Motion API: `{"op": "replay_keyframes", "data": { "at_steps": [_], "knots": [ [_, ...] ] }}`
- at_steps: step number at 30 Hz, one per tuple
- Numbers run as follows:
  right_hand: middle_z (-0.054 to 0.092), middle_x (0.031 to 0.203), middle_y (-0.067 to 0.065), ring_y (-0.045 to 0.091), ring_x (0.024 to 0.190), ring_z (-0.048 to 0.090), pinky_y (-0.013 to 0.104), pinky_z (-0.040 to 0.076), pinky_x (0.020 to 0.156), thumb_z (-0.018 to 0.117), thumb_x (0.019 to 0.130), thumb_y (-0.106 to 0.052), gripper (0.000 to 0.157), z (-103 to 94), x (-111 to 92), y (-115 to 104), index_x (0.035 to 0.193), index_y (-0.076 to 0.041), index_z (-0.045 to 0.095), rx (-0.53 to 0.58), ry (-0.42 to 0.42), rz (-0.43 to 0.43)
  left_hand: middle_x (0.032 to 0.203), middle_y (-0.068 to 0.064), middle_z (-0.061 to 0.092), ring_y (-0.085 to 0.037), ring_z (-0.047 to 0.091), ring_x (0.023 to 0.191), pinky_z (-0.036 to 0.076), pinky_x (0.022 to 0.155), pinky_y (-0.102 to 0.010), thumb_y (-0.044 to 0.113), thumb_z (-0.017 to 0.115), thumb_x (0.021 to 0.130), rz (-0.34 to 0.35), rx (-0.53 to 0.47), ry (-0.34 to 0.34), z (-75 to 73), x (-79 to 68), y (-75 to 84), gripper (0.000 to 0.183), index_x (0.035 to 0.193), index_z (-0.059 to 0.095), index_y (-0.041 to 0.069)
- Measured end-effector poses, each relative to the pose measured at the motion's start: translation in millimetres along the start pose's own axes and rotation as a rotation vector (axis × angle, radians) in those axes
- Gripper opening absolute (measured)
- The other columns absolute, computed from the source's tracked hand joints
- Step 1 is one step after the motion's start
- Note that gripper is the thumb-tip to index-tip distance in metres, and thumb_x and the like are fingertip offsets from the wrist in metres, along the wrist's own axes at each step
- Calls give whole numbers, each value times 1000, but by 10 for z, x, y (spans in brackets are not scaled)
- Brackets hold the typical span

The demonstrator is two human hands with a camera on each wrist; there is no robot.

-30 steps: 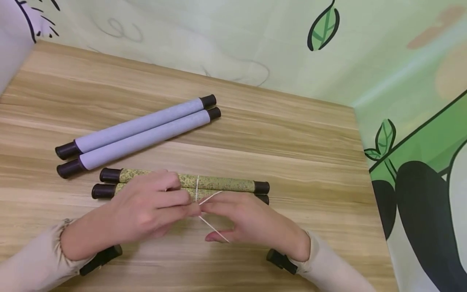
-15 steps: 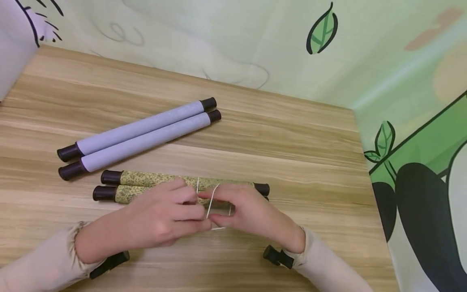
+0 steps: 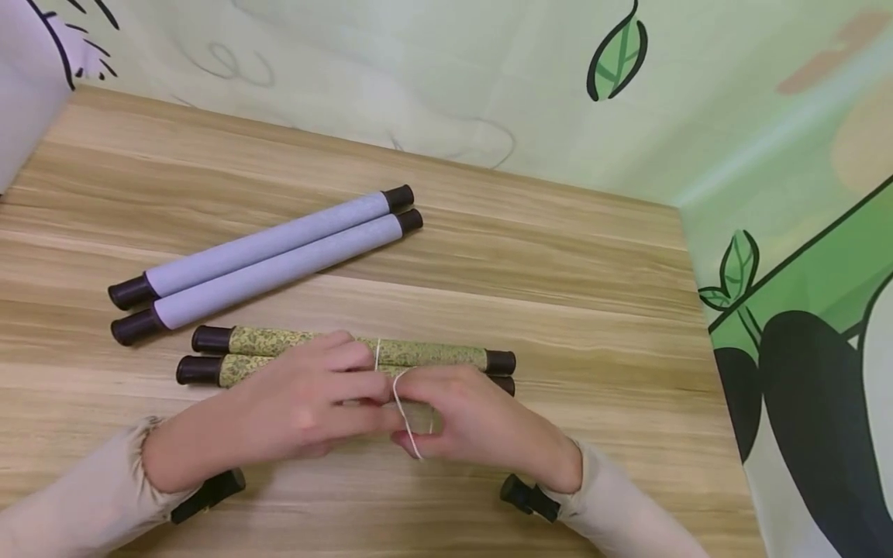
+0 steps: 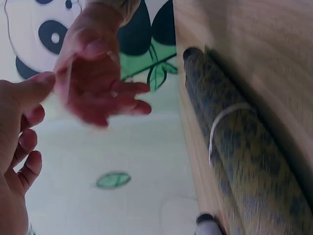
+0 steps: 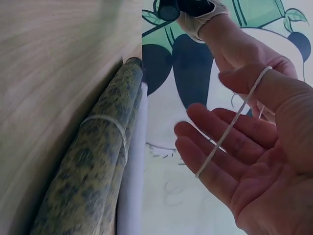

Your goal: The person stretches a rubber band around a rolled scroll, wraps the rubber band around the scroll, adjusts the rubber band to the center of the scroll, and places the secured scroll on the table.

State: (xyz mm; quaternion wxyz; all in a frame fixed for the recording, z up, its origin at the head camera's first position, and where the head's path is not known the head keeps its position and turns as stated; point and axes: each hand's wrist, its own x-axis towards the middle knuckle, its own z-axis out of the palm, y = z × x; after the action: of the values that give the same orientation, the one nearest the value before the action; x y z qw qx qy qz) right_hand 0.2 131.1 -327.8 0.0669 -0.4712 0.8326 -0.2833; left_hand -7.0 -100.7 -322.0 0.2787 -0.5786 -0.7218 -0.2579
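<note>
A yellow-green patterned scroll point(image 3: 439, 353), rolled as two side-by-side rolls with dark end knobs, lies on the table beyond both hands. One turn of white string point(image 4: 222, 115) goes round its middle. My right hand point(image 3: 484, 415) is spread, with a loop of white string point(image 5: 230, 127) stretched across its thumb and fingers, as the right wrist view shows. My left hand point(image 3: 300, 407) has curled fingers and pinches the string beside the right fingertips. In the left wrist view the left thumb and fingertips meet close to the blurred right palm. The hands partly hide the scroll's nearer roll.
A pale lavender scroll point(image 3: 279, 252) with dark knobs, also in two rolls, lies slantwise at the back left on the wooden table point(image 3: 572, 325). Walls printed with leaves and pandas point(image 3: 802, 387) border the table behind and to the right.
The left hand has shifted right, closer to the right hand. The right hand has opened thumb and fingers inside the string, which now stretches as a loop. Both scrolls stay in place.
</note>
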Motion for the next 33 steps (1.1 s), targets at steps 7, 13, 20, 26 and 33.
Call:
{"op": "replay_keyframes", "data": {
  "at_steps": [7,13,20,26,33],
  "knots": [
    [73,115,2,13,111,69,23,54,99,79,81,-17,41,-34,-66,145,120,-7,68,-25,70,56,83,5,68,-12,52,76,44,68,-24,37,49,102,-251,-45,21,-156,-210,-467,38,89,77,14],
    [72,117,0,12,114,67,27,53,101,79,81,-16,43,-51,-108,210,122,-8,67,-74,84,89,94,-3,69,-21,60,85,52,70,-41,23,71,90,-623,76,-192,-288,-432,-815,13,97,75,13],
    [71,120,1,14,115,66,26,52,104,78,82,-13,43,-77,-132,249,123,-7,66,-84,82,99,128,-26,54,-43,52,117,47,93,-60,28,71,90,-961,61,-411,-252,-613,-1108,54,133,56,0],
    [71,120,2,15,115,66,25,52,103,78,81,-11,42,-71,-158,302,122,-5,66,-72,99,85,147,-43,29,-61,31,132,32,109,-71,56,72,82,-1119,71,-649,-102,-832,-1287,112,149,18,-16],
    [70,119,2,15,115,66,25,51,104,78,82,-12,42,-77,-170,344,122,-5,66,-76,88,72,140,-48,36,-62,36,130,31,113,-68,66,79,67,-1123,39,-672,20,-928,-1386,136,148,10,-19]
  ]
}}
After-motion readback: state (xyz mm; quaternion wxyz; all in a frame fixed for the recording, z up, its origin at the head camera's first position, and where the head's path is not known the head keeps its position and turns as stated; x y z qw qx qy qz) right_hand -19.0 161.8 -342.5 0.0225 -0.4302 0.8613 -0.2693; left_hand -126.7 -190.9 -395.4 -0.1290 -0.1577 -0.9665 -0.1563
